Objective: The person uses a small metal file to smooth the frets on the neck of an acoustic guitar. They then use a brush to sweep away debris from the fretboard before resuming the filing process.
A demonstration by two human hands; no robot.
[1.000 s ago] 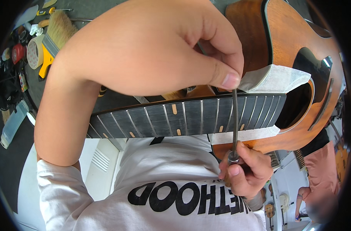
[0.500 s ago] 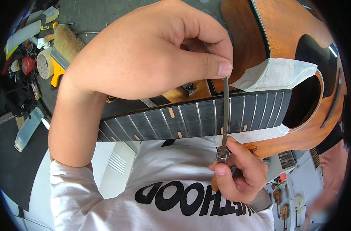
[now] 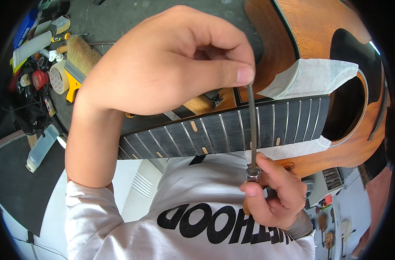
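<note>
I pinch the far end of a thin metal file (image 3: 252, 121) with my left hand (image 3: 171, 65), its wrist bent over the guitar. My right hand (image 3: 277, 195) grips the file's handle (image 3: 249, 199) below the neck. The file lies crosswise over the dark fretboard (image 3: 184, 138), along a metal fret. The wooden guitar body (image 3: 314, 26) has pale masking tape (image 3: 310, 78) on both sides of the fretboard near the soundhole (image 3: 344, 112).
A dark workbench (image 3: 89, 17) holds a wide brush (image 3: 82, 56), a tape roll (image 3: 58, 80), a screwdriver (image 3: 61, 37), a plastic bottle (image 3: 41, 151) and several other items. Pink clothing of another person (image 3: 375, 195) shows at right, near tools (image 3: 329, 234) hanging on a wall.
My hands and the file have shifted left relative to the fretboard, and my left hand is slightly lower. The whole view has shifted, revealing more bench. The other person is less visible.
</note>
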